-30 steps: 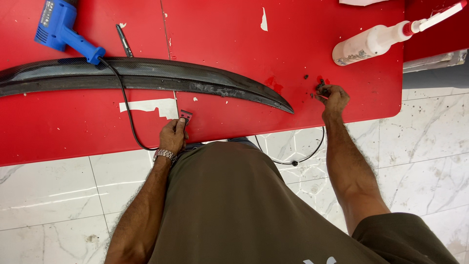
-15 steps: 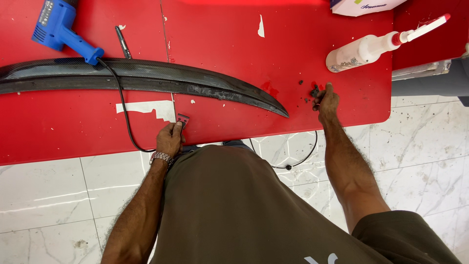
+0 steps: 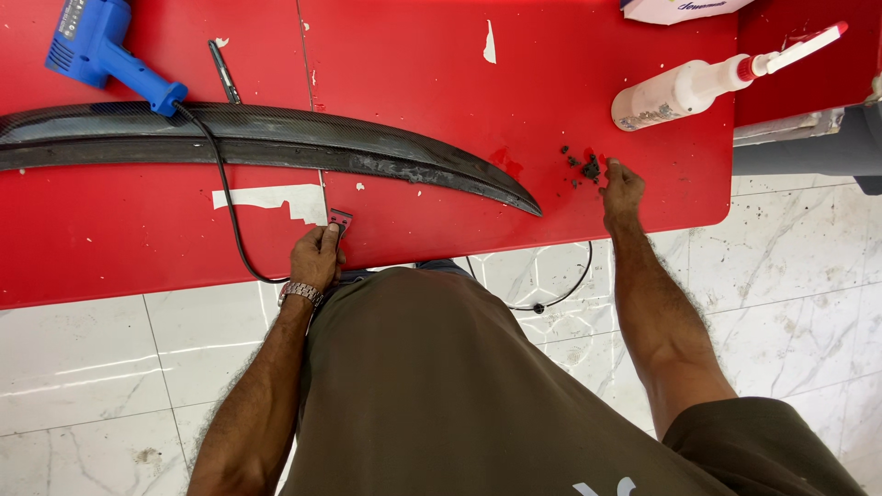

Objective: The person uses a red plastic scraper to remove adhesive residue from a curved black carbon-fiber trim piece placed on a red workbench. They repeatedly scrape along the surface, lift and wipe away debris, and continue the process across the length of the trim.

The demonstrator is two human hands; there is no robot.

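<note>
Right now our right hand rests at the centre right of the frame, its fingertips pinched down on a small heap of dark crumbly debris lying just above them on the red tabletop; whether anything is actually caught between the fingers we cannot tell. Our left hand, near the table's lower edge at centre, is curled around a small red-handled scraper whose head points up the frame. Between and above both hands lies a long, glossy black curved strip with a woven, carbon-like surface, its long axis running left to right and tapering to a rough point just left of the debris. So our right hand is nearer that tip. A blue heat gun sits upper left, its black cord crossing the strip, and a white squeeze bottle with a red nozzle lies upper right.
</note>
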